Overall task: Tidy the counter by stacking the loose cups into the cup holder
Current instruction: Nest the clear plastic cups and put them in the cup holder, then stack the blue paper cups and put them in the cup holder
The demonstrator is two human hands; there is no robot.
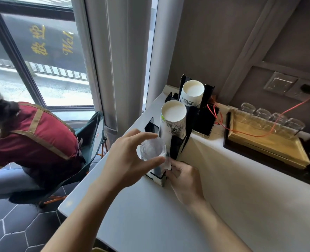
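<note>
A black cup holder (176,148) with three slots stands on the white counter (223,206). Stacks of white paper cups fill its middle slot (173,113) and its far slot (193,90). My left hand (128,160) grips a clear plastic cup (152,149) by the rim, thumb and fingers on either side, right above the nearest slot. My right hand (185,180) rests against the holder's near right corner, fingers curled on its base and on a clear edge there.
A gold tray (270,144) with several upturned glasses (270,117) sits at the back right, crossed by a red cable (277,117). A phone (207,119) leans behind the holder. A person in red sits on a chair (90,142) left of the counter's edge.
</note>
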